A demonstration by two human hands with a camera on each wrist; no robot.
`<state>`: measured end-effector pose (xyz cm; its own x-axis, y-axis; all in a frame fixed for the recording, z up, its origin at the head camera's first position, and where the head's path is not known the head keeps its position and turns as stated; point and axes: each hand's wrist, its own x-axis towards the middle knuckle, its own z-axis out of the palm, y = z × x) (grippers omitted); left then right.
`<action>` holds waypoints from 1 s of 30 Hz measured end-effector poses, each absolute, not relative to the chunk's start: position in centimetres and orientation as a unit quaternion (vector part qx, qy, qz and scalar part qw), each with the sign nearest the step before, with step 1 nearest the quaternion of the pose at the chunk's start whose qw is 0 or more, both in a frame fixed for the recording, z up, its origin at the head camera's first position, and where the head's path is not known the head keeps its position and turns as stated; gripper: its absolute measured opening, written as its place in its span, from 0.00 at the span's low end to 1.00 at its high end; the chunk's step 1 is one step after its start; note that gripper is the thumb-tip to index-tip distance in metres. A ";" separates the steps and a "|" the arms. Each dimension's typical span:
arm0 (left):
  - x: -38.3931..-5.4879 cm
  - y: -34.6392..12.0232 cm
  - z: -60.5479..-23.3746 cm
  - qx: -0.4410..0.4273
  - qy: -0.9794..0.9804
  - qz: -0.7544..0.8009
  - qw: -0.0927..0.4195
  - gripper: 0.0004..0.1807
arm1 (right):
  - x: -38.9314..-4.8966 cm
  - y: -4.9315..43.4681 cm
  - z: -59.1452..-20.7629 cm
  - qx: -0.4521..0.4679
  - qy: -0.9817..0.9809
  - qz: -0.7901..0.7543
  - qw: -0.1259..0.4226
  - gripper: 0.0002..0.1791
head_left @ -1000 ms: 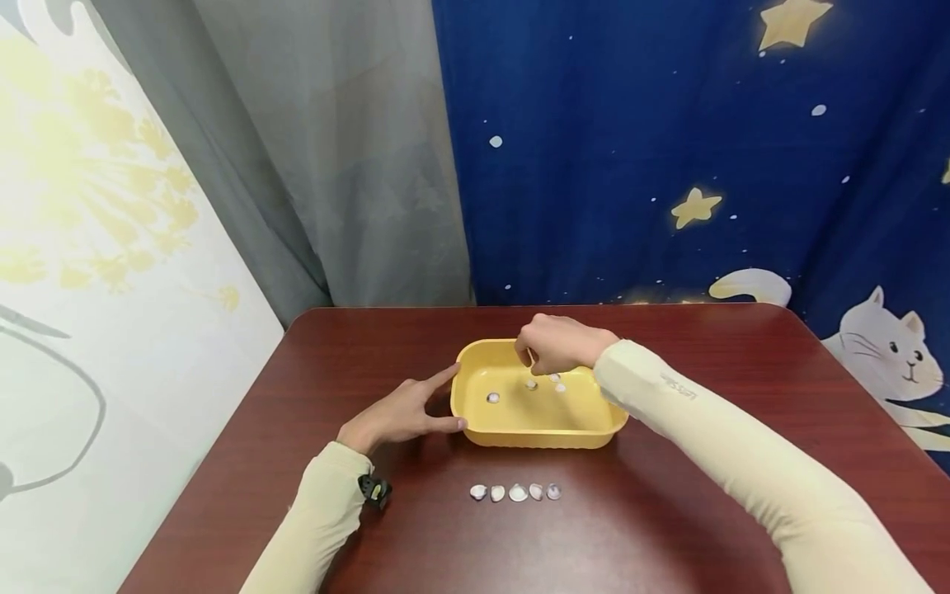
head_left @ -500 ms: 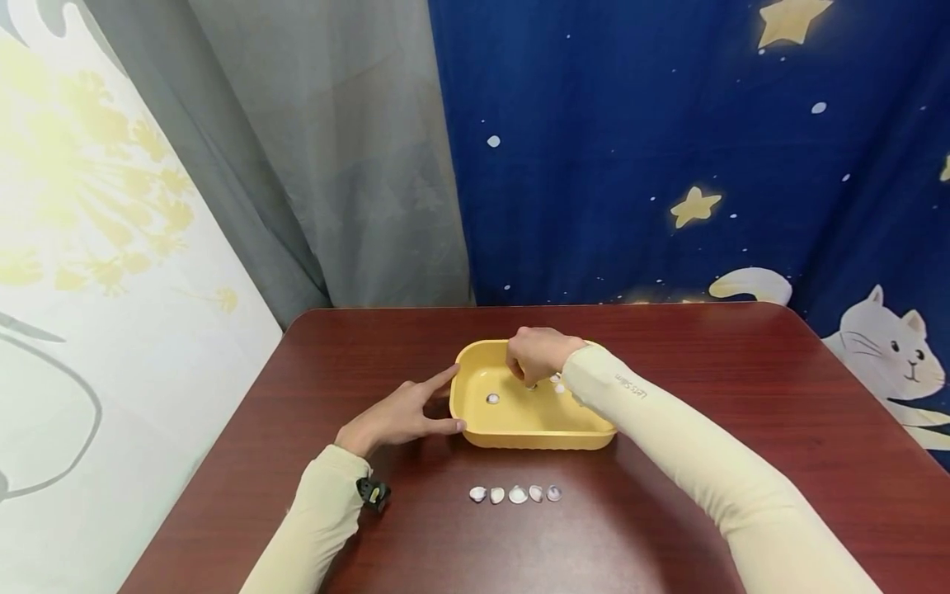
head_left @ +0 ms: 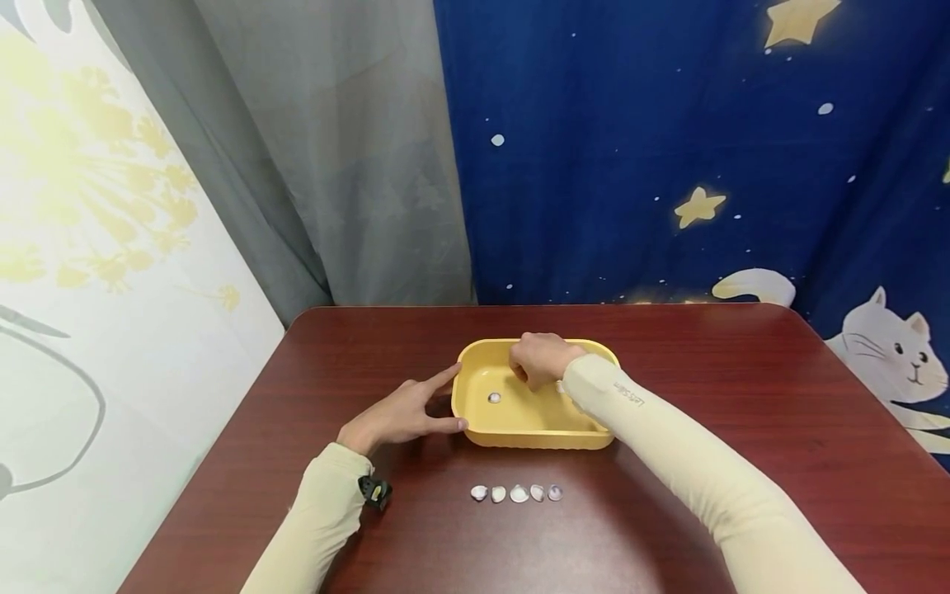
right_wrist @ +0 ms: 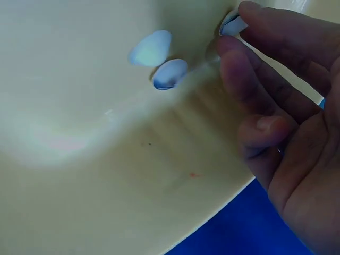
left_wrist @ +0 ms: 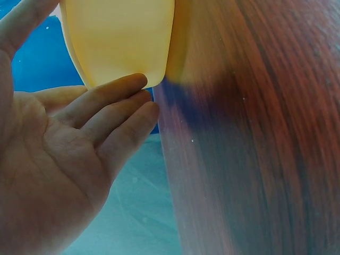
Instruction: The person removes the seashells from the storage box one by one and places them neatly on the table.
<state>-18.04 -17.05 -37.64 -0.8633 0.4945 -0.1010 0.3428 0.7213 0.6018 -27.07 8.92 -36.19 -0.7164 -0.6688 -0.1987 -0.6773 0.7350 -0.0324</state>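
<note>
A shallow yellow plastic tub sits on the dark red table. My left hand spreads thumb and fingers against its left end, fingers straight, with fingertips right at the wall in the left wrist view. Inside the tub, my right hand reaches low; thumb and index fingertips come together on a small seashell by the floor. Two pale seashells, one whitish and one with a purplish edge, lie close by. Another seashell rests toward the tub's left side.
Several seashells form a row on the table, between the tub and the near edge. Behind the table hang a grey curtain and a blue starry curtain. A white patterned panel stands at the left.
My right hand has moved left and down into the tub, now covering the seashell that showed beneath it. The left hand stays at the tub's left end.
</note>
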 end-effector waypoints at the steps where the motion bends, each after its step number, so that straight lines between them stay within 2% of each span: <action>1: -18.1 -17.0 -37.6 0.229 0.919 0.295 0.126 0.55 | -27.1 9.0 -36.2 -0.362 0.926 0.018 0.100 0.15; 6: -18.2 -17.1 -37.5 0.236 0.920 0.290 0.113 0.54 | -27.1 9.4 -36.3 -0.368 0.925 -0.002 0.095 0.14; 15: -18.4 -17.0 -37.5 0.224 0.924 0.286 0.124 0.54 | -27.3 9.4 -36.2 -0.374 0.922 -0.007 0.103 0.19; 22: -18.2 -17.0 -37.8 0.226 0.921 0.291 0.125 0.54 | -26.9 9.4 -36.3 -0.372 0.919 -0.010 0.134 0.18; 30: -18.1 -17.1 -37.7 0.221 0.922 0.291 0.126 0.54 | -26.7 9.6 -36.4 -0.370 0.919 -0.014 0.133 0.16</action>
